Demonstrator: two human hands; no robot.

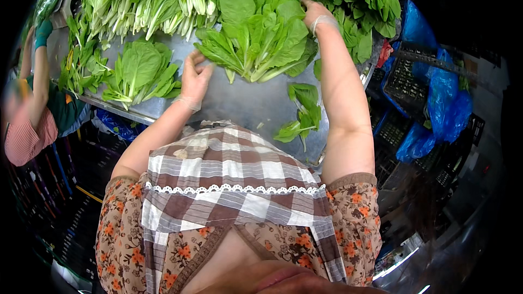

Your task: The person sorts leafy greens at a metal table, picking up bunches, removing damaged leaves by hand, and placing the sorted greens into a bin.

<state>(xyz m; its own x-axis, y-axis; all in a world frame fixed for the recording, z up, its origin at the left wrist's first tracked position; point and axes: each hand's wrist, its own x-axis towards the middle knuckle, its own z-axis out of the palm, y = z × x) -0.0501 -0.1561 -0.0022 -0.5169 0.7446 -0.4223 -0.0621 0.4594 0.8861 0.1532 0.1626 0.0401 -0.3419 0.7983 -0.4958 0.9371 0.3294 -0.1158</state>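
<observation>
A large spread of leafy greens [261, 45], pale stems towards me, lies on the metal table [241, 104] between my hands. My left hand [197, 75], in a thin clear glove, is at the left edge of these leaves. Its thumb and fingers are apart, and nothing shows in its grasp. On the other side, my right hand [318, 13], gloved too, reaches to the upper right leaves. Leaves partly hide its fingertips, so whether it grips any is unclear. Left of my left hand sits a smaller bunch of greens [139, 69].
Heaped greens [163, 4] line the table's far side. Loose leaves [302, 114] lie near its right edge. At right stand black plastic crates [408, 77] with blue plastic bags [445, 94]. At far left, a co-worker's green-gloved hand [43, 33] is raised near bagged greens.
</observation>
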